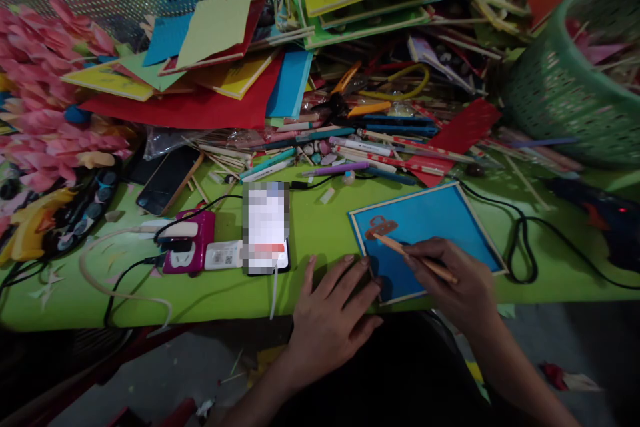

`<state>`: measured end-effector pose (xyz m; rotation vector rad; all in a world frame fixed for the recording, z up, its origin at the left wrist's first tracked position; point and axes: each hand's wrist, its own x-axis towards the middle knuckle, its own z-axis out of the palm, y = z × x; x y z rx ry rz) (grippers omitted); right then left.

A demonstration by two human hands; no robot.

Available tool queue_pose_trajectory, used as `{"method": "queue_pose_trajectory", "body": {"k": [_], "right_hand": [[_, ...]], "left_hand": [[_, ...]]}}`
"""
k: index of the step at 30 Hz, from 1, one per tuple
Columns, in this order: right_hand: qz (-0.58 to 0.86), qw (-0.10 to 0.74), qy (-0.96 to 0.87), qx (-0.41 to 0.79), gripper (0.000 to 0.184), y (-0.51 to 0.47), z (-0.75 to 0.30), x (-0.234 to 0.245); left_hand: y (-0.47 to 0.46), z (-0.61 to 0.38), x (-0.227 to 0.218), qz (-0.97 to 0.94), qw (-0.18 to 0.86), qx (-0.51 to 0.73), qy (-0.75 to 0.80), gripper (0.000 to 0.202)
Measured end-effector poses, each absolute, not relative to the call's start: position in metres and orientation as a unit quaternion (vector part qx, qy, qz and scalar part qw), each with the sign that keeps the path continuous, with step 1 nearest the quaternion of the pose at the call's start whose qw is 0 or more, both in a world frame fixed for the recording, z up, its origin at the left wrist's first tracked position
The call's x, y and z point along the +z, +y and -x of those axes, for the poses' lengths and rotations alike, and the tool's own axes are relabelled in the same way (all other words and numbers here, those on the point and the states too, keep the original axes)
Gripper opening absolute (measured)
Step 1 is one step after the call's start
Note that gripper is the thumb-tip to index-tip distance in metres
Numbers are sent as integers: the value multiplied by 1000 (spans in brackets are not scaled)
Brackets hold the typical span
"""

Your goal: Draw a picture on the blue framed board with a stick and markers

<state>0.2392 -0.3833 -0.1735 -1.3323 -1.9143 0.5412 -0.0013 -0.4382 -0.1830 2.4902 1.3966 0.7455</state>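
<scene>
My right hand (455,280) is closed around an orange pen (440,270), whose tip meets a small brown car drawing (381,227). This drawing sits in the upper left of a blue sheet (435,233) framed with thin pale wooden strips. Fingers spread, my left hand (335,313) lies flat on the green tabletop, its fingertips at the lower left edge of the framed sheet. A phone (266,230) with a lit, blurred screen stands just beyond my left hand.
A magenta power adapter (193,243) with cables sits left of the phone. Pens (360,147), sticks and scissors (350,90) pile up behind. Coloured boards (215,27) and a green basket (565,80) rise at the back. At right is a dark glue gun (600,213).
</scene>
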Motion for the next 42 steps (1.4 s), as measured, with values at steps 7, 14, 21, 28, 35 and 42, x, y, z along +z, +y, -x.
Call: {"method": "queue_pose_trajectory", "body": {"k": [7,14,21,28,35,42], "right_hand": [[510,370,-747,214,5,-382,-237,-169],[506,372,-749,210,5,-383,-238,-170],[509,373,-747,210,5,-382,-239,-170],[504,368,-749,221,7,-383,-239,-171],[506,374,-746,219,6,-383,-240,-170],[511,364,-746,224,8,-386,-242,-172]], "left_hand": [[-438,2,-183,-848,78,235,470,40],[-437,1,-183,-841,89,252,470,38],[-438,2,-183,-843,91,244,470,39],[-436,2,-182,-845,86,246,467,38],[-437,3,-182,-846,87,239,468,41],[-438,2,-184,-841,97,252,468,41]]}}
